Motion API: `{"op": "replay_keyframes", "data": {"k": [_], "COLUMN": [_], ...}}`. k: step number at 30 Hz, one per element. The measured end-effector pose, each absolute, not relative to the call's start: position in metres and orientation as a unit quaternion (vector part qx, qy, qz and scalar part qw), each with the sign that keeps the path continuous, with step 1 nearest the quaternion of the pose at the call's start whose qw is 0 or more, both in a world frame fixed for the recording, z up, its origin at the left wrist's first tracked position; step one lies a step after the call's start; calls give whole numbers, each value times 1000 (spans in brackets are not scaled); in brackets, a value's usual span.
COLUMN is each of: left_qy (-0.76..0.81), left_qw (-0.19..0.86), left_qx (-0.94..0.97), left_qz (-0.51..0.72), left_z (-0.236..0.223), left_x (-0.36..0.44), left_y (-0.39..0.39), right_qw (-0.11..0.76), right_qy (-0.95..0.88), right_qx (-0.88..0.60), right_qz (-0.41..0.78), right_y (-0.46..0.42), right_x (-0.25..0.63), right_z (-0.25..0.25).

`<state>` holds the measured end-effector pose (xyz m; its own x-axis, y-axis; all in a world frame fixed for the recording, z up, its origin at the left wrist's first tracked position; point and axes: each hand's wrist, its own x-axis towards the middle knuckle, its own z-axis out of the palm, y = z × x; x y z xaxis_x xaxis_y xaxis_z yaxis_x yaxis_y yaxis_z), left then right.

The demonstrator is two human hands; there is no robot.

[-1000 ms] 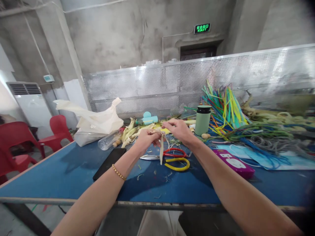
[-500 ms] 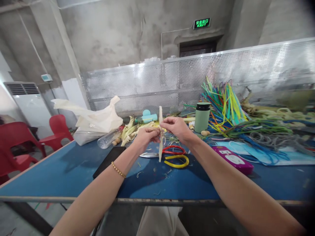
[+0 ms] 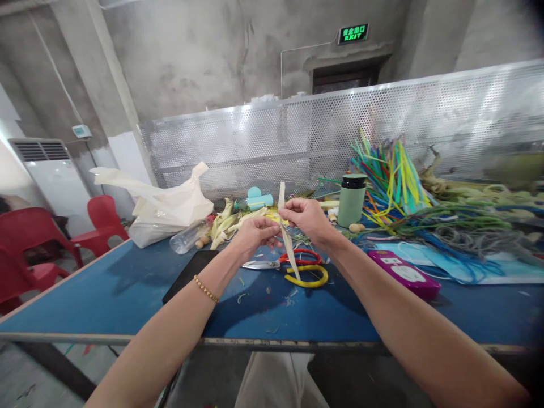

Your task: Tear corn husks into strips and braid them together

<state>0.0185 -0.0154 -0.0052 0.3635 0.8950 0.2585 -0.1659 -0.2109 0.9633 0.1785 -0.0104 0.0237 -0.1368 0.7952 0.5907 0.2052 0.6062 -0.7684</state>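
Note:
A narrow pale strip of corn husk (image 3: 289, 249) hangs upright between my two hands, its lower end slanting to the right. My right hand (image 3: 308, 220) pinches it near the top with thumb and forefinger. From the other side, the closed fingertips of my left hand (image 3: 255, 235) meet the strip's left edge a little lower down. Below the hands, on the table, lie scissors (image 3: 306, 281) with one red and one yellow handle; the strip's lower end overlaps the yellow one. Loose corn husks (image 3: 225, 222) lie beyond my left hand.
On the blue table (image 3: 127, 294) are a black phone-like slab (image 3: 187, 277), a clear bottle (image 3: 183, 242), a white plastic bag (image 3: 170, 209), a green canister (image 3: 352, 201), a purple box (image 3: 403, 275), and coloured strands (image 3: 399, 181). A perforated metal panel (image 3: 255, 147) stands behind.
The corn husk strip has tilted, its lower end swinging right over the yellow scissor handle. My hands stay close together around it. The view has shifted slightly.

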Motion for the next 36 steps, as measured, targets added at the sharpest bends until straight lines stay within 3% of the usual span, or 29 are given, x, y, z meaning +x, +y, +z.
{"op": "replay_keyframes", "data": {"k": [7,15,24,36], "left_qy": [324,320,343,305], "left_qw": [534,448,380,390], "left_qx": [635,558,578,600], "left_qz": [455,620,636,628], "left_z": [-6,-8,-4,-2], "left_x": [22,19,24,23], "left_y": [-19,-7,-15,-13], "right_qw": [528,500,506,522], "right_qy": [-728,-754,-723,-658], "right_qx": [-362,-422,-334,-348], "right_qz": [243,54,331,417], "right_y": [-2,2,4,-5], "right_x": [177,182,171,167], "right_z": [18,19,5,11]}}
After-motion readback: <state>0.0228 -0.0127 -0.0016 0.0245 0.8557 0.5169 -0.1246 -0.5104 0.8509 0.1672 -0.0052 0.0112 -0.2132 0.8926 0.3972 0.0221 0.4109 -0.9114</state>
